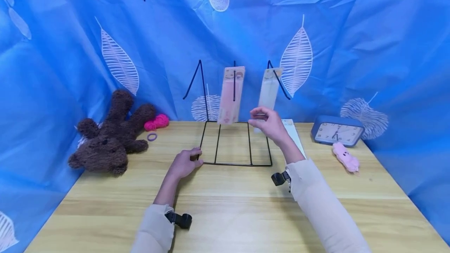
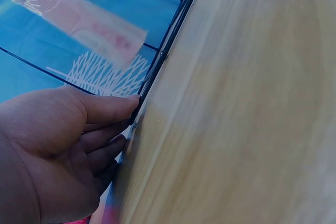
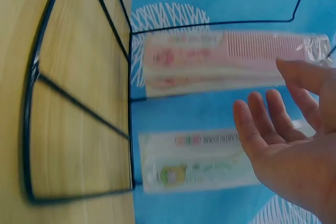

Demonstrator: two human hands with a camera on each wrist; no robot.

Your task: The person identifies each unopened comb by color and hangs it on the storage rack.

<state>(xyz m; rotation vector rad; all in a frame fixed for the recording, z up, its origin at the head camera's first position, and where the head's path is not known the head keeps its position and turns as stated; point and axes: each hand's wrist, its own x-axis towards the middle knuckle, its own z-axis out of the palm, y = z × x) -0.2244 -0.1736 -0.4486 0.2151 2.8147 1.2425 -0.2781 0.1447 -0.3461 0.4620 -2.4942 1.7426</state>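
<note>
A black wire display rack [image 1: 242, 164] stands on the table with three upright hooks. My left hand [image 1: 184, 163] pinches its front left corner between thumb and fingers, as the left wrist view [image 2: 68, 145] shows. Pink packaged combs [image 1: 228, 110] in clear sleeves hang from the middle hook. From the right hook hangs a pale green comb pack [image 1: 268, 89]. My right hand [image 1: 268, 124] hovers in front of that green pack, overlapping its lower part. In the right wrist view its fingers are loosely bent, thumb apart, with nothing between them. The left hook bears nothing.
Right of the rack lies a pale green-white pack [image 1: 291, 134], partly behind my right forearm. Farther right are a blue clock [image 1: 337, 130] and a pink toy [image 1: 346, 157]. A brown teddy bear [image 1: 109, 139], pink yarn [image 1: 157, 122] and a purple ring [image 1: 152, 133] lie left.
</note>
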